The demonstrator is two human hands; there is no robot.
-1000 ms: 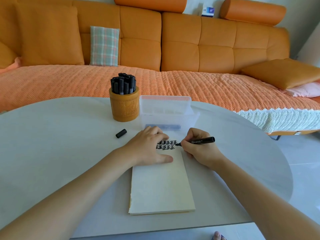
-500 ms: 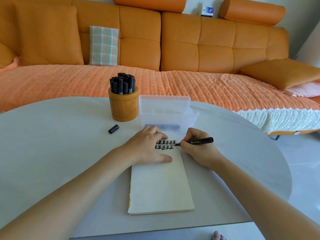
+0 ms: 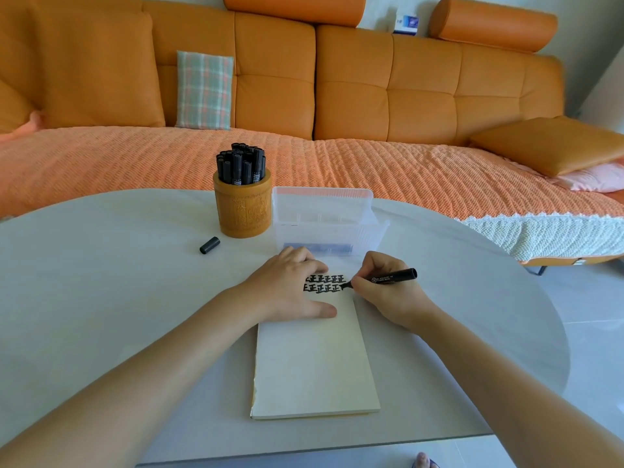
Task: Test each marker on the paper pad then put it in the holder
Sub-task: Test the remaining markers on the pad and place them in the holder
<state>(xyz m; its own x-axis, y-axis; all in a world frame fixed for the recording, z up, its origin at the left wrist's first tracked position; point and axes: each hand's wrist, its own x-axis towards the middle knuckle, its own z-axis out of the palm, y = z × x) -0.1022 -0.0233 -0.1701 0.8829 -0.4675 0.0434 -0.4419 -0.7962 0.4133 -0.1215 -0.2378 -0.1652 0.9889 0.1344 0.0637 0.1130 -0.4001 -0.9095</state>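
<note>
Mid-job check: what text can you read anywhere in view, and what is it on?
"正", handwritten repeatedly in two rows on the pad; the left hand hides the rows' start.
White print on the marker in the right hand: too small to read.
White labels on the markers in the holder: too small.
Carved characters on the holder: illegible.
Blue label on the clear box: blurred.
Print on the small box above the sofa back: blurred.
</note>
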